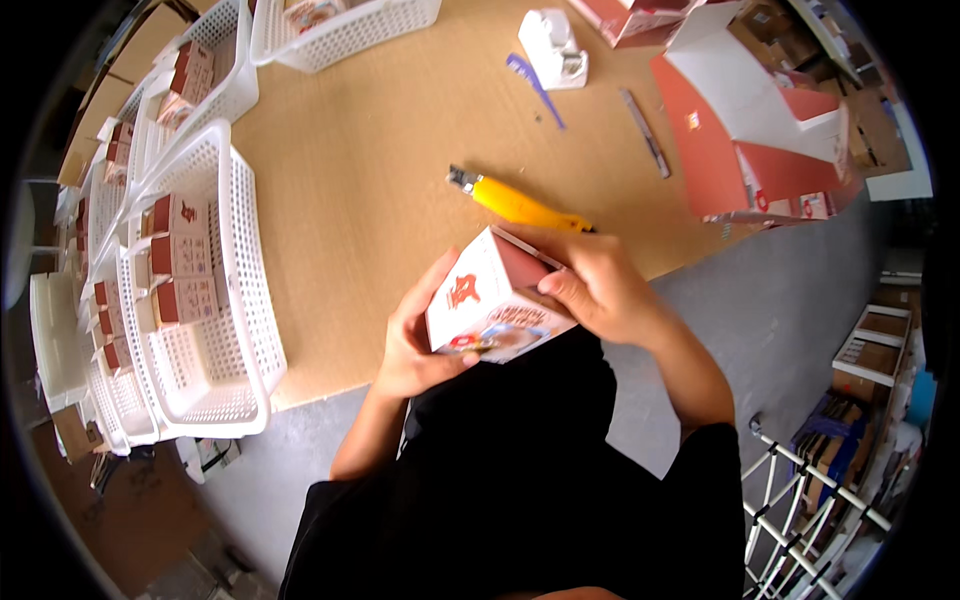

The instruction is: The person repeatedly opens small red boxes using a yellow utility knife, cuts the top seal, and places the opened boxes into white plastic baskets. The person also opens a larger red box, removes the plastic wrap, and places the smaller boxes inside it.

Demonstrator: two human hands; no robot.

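Note:
Over the near edge of the table, a small printed cardboard box (480, 289) is held tilted between both hands. My left hand (412, 341) wraps its left side, with the thumb along the lower printed face. At the right, my right hand (600, 281) grips the upper edge by a flap, its thumb at the reddish opening. What the box contains cannot be made out. Just beyond the box lies a yellow utility knife (521, 204), its dark metal head pointing left.
White perforated plastic baskets (251, 300) holding similar boxes (180, 259) line the left side. Farther back are a white tape dispenser (553, 49), a purple strip (536, 88) and a slim pen-like item (645, 133). A large open pink carton (701, 142) stands at right, above a white wire rack (802, 480).

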